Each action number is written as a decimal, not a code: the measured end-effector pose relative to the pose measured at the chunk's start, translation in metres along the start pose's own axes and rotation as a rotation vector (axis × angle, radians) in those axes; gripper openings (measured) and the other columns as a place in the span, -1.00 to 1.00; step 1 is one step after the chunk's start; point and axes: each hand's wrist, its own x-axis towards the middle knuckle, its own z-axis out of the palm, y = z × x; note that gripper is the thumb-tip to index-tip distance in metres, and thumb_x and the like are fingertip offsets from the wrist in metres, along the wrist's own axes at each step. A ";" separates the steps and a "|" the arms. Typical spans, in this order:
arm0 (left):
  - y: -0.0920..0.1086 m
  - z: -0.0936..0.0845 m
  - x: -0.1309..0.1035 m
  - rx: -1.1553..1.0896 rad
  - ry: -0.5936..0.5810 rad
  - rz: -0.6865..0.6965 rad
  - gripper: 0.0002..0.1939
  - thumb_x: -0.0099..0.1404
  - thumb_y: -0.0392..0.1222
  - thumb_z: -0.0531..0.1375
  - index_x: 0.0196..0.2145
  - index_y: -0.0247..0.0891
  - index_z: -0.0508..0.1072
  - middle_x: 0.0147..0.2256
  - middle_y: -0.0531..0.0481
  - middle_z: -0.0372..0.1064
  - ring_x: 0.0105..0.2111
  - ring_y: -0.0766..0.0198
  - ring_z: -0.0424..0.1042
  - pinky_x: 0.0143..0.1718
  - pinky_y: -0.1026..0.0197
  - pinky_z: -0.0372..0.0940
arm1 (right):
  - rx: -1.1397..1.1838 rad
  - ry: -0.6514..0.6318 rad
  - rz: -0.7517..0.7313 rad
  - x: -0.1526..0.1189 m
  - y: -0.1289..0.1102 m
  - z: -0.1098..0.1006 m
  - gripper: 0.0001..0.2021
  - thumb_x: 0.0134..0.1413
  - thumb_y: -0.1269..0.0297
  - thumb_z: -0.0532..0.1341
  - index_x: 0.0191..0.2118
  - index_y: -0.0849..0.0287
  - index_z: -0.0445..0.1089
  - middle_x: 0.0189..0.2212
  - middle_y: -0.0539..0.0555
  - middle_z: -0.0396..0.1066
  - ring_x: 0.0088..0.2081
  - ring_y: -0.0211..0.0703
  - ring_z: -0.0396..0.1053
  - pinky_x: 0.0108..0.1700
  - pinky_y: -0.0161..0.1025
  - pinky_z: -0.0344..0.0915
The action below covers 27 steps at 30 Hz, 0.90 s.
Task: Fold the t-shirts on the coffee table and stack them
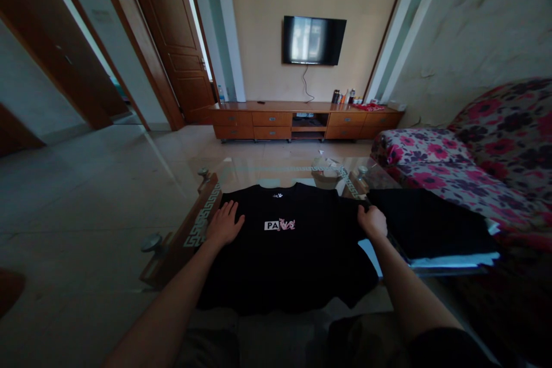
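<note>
A black T-shirt (pixel 297 264) with a small white and pink chest print lies spread face up on a glass coffee table (pixel 267 168), its collar away from me. My left hand (pixel 225 223) rests flat on the shirt near its left shoulder, fingers outstretched. At the right sleeve, my right hand (pixel 372 222) is closed with the black cloth pinched in its fingers. Something light blue and flat shows from under the shirt beside my right wrist. A stack of folded black clothes (pixel 431 224) with pale blue edges lies to the right.
A crumpled clear plastic bag (pixel 326 167) sits at the table's far side. The flowered sofa (pixel 435 149) stands on the right. Beyond are a low wooden TV cabinet (pixel 271 119) with several bottles and a wall-mounted television (pixel 314 40).
</note>
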 end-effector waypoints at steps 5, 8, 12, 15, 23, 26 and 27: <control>0.001 0.001 0.001 0.003 0.010 -0.001 -0.29 0.46 0.17 -0.12 0.39 -0.32 0.14 0.41 -0.18 -0.03 0.41 0.01 -0.06 0.37 -0.07 -0.07 | -0.003 0.037 0.052 -0.006 -0.005 0.004 -0.42 0.30 0.01 0.03 0.20 0.42 0.26 0.13 0.55 0.26 0.18 0.34 0.31 0.15 0.17 0.26; 0.002 0.001 0.001 0.003 0.015 0.006 -0.29 0.46 0.16 -0.12 0.38 -0.33 0.14 0.41 -0.19 -0.02 0.41 0.00 -0.05 0.37 -0.07 -0.07 | -0.004 0.024 0.080 -0.009 -0.006 0.008 -0.28 0.20 0.01 0.16 0.25 0.54 0.11 0.16 0.62 0.19 0.23 0.39 0.23 0.17 0.15 0.24; 0.002 0.001 0.001 0.004 0.018 0.005 -0.28 0.46 0.17 -0.12 0.38 -0.33 0.14 0.41 -0.19 -0.03 0.41 0.00 -0.05 0.37 -0.06 -0.07 | 0.019 -0.032 0.116 -0.007 -0.006 0.007 -0.16 0.12 -0.03 0.25 0.26 0.64 0.07 0.13 0.69 0.22 0.23 0.39 0.25 0.09 0.07 0.34; 0.003 0.000 0.001 0.003 0.004 -0.010 -0.29 0.45 0.16 -0.11 0.39 -0.33 0.14 0.41 -0.19 -0.02 0.41 0.01 -0.05 0.37 -0.05 -0.07 | 0.048 -0.096 0.110 0.000 -0.003 0.001 -0.24 0.08 -0.06 0.28 0.18 0.55 0.26 0.01 0.58 0.39 0.13 0.33 0.38 0.03 0.01 0.40; 0.005 -0.004 0.000 -0.010 0.006 -0.022 -0.31 0.45 0.13 -0.09 0.38 -0.31 0.14 0.41 -0.18 -0.01 0.41 0.01 -0.05 0.37 -0.07 -0.06 | 0.142 -0.123 0.029 0.012 0.001 -0.008 -0.44 0.08 0.02 0.28 0.05 0.40 0.42 -0.11 0.41 0.52 -0.02 0.19 0.51 -0.04 -0.11 0.43; 0.006 -0.005 0.000 -0.013 0.008 -0.020 -0.31 0.45 0.13 -0.09 0.38 -0.30 0.15 0.41 -0.18 -0.01 0.41 0.00 -0.06 0.37 -0.08 -0.06 | 0.177 -0.071 0.001 0.011 0.000 -0.009 -0.32 0.10 0.08 0.26 0.25 0.40 0.22 0.03 0.42 0.46 0.04 0.15 0.48 0.03 -0.13 0.39; 0.006 -0.005 -0.001 -0.014 0.007 -0.020 -0.32 0.45 0.13 -0.08 0.38 -0.29 0.15 0.41 -0.18 0.00 0.41 0.00 -0.06 0.37 -0.09 -0.06 | 0.189 -0.059 -0.016 0.010 0.000 -0.009 -0.27 0.10 0.11 0.26 0.32 0.36 0.12 0.07 0.39 0.44 0.05 0.12 0.47 0.05 -0.14 0.37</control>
